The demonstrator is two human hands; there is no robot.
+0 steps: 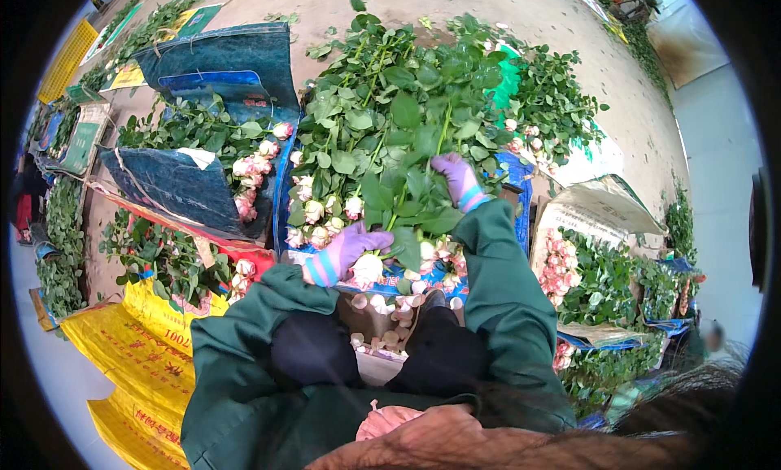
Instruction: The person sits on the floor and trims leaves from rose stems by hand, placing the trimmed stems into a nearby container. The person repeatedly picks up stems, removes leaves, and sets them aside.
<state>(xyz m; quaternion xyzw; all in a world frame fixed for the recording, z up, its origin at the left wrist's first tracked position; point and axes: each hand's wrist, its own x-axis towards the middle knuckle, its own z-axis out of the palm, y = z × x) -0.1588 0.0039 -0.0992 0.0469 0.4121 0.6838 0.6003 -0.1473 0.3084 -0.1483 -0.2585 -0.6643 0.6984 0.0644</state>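
Note:
My left hand (357, 250), in a purple knitted glove with a striped cuff, pinches a rose stem just behind its pale bloom (368, 270). That stem slants up and away from me, with broad green leaves (375, 195) along it. My right hand (454, 176), gloved the same way, has its fingers closed at the leafy upper part of the stem; leaves partly cover the fingertips. Under both hands lies a large heap of cut roses (341, 122), with pink-edged cream blooms (314, 211) towards me. Blue printed sheeting (518, 171) shows beneath the heap.
Loose petals (384, 339) lie between my knees. To the left, dark blue wraps (177, 183) hold more roses, above a yellow printed sack (134, 342). Wrapped rose bundles (561, 269) lie at right. Another person (711, 339) is at the far lower right.

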